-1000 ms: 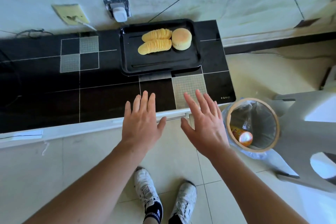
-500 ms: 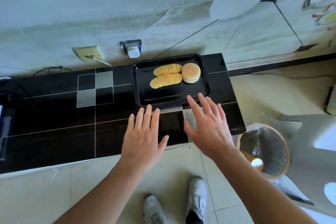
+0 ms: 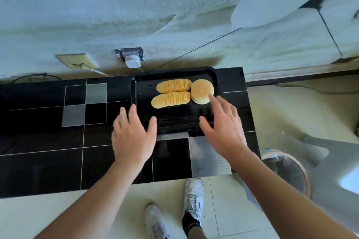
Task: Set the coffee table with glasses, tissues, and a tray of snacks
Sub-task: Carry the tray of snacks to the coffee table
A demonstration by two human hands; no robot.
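Head view: black tray [image 3: 143, 103] with two chip stacks [image 3: 172, 94] and bun [image 3: 202, 91] sits at far right corner of black tabletop [image 3: 48, 161]. Left hand [image 3: 132, 137] and right hand [image 3: 223, 124] hover near tray's front edge, fingers spread, holding nothing. Tray not yet lifted; glasses, tissues unseen.

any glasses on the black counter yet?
No. The black counter carries only the tray with two chip stacks and a round bun.

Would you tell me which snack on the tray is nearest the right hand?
The round bun, beside the right hand; both chip rows lie farther left.
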